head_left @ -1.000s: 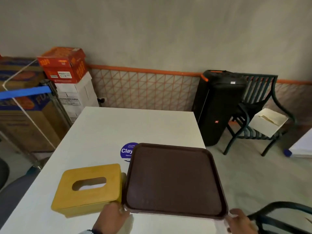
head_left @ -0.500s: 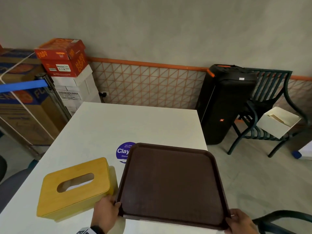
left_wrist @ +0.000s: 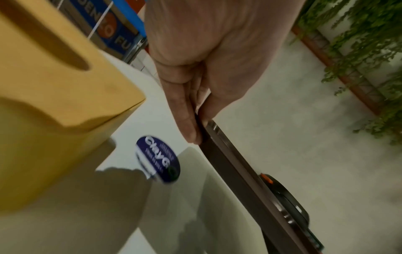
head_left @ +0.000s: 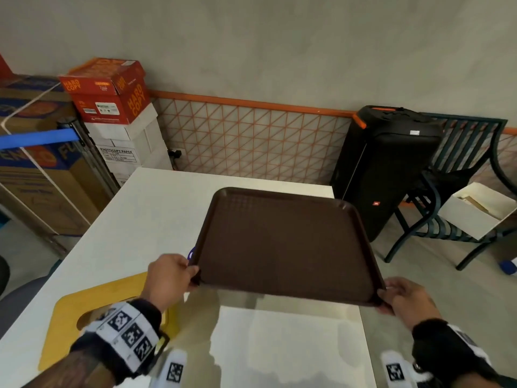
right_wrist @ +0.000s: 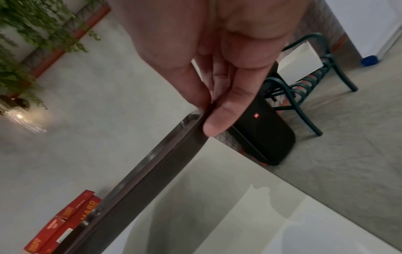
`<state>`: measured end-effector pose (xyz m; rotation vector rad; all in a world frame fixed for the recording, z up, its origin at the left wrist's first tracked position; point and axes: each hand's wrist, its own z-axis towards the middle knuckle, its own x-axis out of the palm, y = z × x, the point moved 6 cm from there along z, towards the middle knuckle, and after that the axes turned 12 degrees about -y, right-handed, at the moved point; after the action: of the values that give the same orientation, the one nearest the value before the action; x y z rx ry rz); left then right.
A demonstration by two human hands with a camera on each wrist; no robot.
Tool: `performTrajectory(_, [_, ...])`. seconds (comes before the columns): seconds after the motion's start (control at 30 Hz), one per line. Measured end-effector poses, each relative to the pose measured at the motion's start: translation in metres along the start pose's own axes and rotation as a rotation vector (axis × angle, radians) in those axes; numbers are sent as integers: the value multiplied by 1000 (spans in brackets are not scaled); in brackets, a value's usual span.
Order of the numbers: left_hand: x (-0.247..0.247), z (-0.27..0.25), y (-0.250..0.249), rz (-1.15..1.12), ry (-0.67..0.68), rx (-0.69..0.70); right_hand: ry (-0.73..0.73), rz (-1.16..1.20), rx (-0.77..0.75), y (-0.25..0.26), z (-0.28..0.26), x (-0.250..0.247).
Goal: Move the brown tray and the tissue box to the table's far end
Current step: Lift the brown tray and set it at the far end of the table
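I hold the brown tray [head_left: 282,242] in the air above the white table [head_left: 156,208], its shadow on the tabletop below. My left hand [head_left: 170,275] grips its near left corner; my right hand [head_left: 405,299] grips its near right corner. In the left wrist view my left hand [left_wrist: 195,106] pinches the tray's edge [left_wrist: 239,173], and in the right wrist view my right hand [right_wrist: 213,103] pinches the tray's edge [right_wrist: 152,173]. The yellow tissue box [head_left: 84,312] rests on the table at the near left, partly behind my left wrist; it fills the left of the left wrist view [left_wrist: 54,86].
A round blue sticker [left_wrist: 158,158] lies on the table beside the tissue box. Stacked paper boxes [head_left: 112,107] stand left of the table's far end. A tall black speaker [head_left: 386,169] and a dark metal chair [head_left: 461,186] holding a white box stand to the right.
The tray has risen off the table and moved towards the far end, with both hands still on its near corners. The tissue box has stayed in place.
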<state>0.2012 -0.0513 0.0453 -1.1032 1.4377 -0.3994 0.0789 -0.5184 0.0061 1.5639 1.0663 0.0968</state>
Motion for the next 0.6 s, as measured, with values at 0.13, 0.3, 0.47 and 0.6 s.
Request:
performTrajectory(0.13, [3,48,-21,-27,7,-31,3,16,25,42,17,32])
performTrajectory(0.3, [22,101,-27,-25,39,-35,-62,16,70,64,46,68])
performTrajectory(0.47, [56,138,-18,-25,102,-63,-125,-41,93,60,81,94])
performTrajectory(0.6, [82,159,-2,-31,128,-86,-192,-136,102,44,109,111])
